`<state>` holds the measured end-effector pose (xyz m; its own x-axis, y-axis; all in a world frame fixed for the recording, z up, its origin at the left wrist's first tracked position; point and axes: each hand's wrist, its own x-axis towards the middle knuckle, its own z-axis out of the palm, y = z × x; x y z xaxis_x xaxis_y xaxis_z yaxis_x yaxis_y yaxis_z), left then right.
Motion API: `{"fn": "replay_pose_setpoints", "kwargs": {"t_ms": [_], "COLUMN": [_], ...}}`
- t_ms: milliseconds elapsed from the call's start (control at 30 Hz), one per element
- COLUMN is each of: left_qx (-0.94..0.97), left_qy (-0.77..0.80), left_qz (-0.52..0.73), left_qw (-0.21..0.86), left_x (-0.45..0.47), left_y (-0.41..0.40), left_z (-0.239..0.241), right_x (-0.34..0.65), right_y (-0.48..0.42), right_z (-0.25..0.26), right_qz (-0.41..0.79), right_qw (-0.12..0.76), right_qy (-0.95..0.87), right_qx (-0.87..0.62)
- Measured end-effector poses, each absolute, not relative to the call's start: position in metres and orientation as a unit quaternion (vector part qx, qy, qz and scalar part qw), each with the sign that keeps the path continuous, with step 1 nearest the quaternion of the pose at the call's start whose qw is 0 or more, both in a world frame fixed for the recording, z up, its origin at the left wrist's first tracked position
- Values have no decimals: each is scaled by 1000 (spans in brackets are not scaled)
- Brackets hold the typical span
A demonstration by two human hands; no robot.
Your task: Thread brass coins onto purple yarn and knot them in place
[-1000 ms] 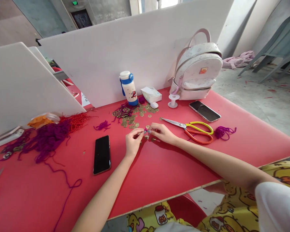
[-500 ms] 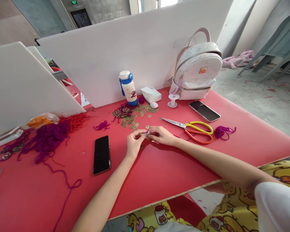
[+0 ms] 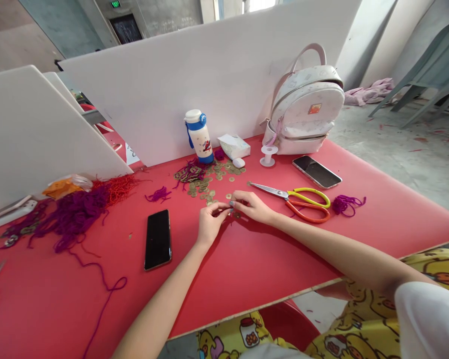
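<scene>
My left hand point(image 3: 210, 223) and my right hand point(image 3: 253, 207) meet fingertip to fingertip just above the red table point(image 3: 254, 264). Both are closed in a pinch on a short piece of purple yarn point(image 3: 231, 223), mostly hidden by the fingers. Below my right fingers is a brass-coloured coin with a hole point(image 3: 237, 215); whether the yarn runs through it I cannot tell. Beyond my hands lie more holed coins point(image 3: 198, 186), some heaped with purple yarn. To the right, long scissors point(image 3: 287, 195) with yellow and orange handles lie spread.
A black phone point(image 3: 157, 239) lies left of my hands, another phone point(image 3: 317, 171) at the right. Behind stand a bottle point(image 3: 199, 137), a tissue pack point(image 3: 235, 147), a white spool point(image 3: 268, 156) and a backpack point(image 3: 303, 109). A purple yarn heap point(image 3: 73, 212) covers the left side.
My fingertips have shifted slightly to the right and changed their pinch. A purple yarn end now hangs below them, and a coin shows under my right fingers.
</scene>
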<state>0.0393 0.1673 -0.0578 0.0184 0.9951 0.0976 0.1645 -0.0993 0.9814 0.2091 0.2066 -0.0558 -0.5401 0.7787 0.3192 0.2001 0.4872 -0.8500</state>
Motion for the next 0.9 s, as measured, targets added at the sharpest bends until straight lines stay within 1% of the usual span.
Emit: {"fn": "replay_pose_setpoints", "kwargs": {"t_ms": [100, 167, 300, 467, 700, 800, 900], "left_qx": [561, 561, 605, 654, 630, 623, 610], "left_qy": [515, 519, 516, 515, 500, 494, 490], "left_qz": [475, 472, 449, 416, 441, 475, 508], "left_qw": [442, 439, 408, 366, 398, 377, 360], "left_x": [39, 39, 37, 35, 36, 37, 36], "left_y": [168, 168, 169, 170, 168, 167, 168], "left_z": [-56, -55, -56, -60, -62, -58, -54], "right_x": [209, 209, 212, 213, 210, 208, 205], "right_y": [206, 206, 208, 209, 211, 210, 208], "right_z": [-56, -54, -52, -52, -55, -58, -63], "right_qz": [474, 500, 488, 499, 499, 516, 541], "right_qw": [383, 396, 437, 445, 463, 446, 376], "right_qy": [-725, -697, -677, -664, -638, -638, -675], "right_qx": [-322, -328, -334, -334, -361, -357, -333]}}
